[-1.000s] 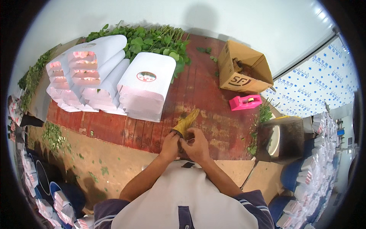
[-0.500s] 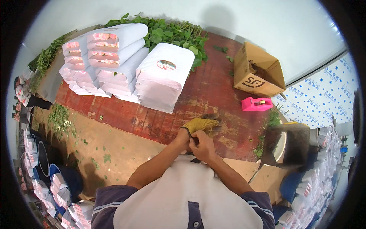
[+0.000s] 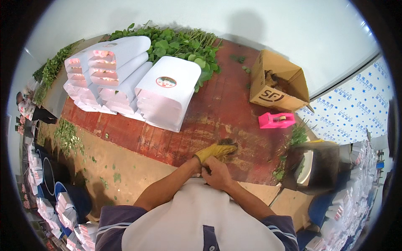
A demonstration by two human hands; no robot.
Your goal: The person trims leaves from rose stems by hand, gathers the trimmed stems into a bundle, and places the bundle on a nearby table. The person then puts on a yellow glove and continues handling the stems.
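A yellow work glove (image 3: 206, 153) with dark finger parts covers my left hand (image 3: 217, 151). Its fingers stretch out to the right, over the red wooden tabletop (image 3: 176, 142). My right hand (image 3: 216, 172) is bare and closed at the glove's cuff by my left wrist, pinching the edge; the fingertips are partly hidden. Beyond my hands lies a stack of white wrapped packages (image 3: 167, 94). To its left, more white-wrapped bundles (image 3: 102, 71) show pink roses at their ends.
Leafy green stems (image 3: 180, 46) lie behind the stacks. At the right stand an open cardboard box (image 3: 268, 98) and a pink tape dispenser (image 3: 276, 120). A dark bin (image 3: 326, 163) is near the right table edge. Blue buckets (image 3: 73, 201) with wrapped flowers stand at left. Another person (image 3: 31, 106) is far left.
The view has shifted slightly, so the table things sit lower and more left. My right hand stays at the glove cuff, and my gloved fingers appear closer together.
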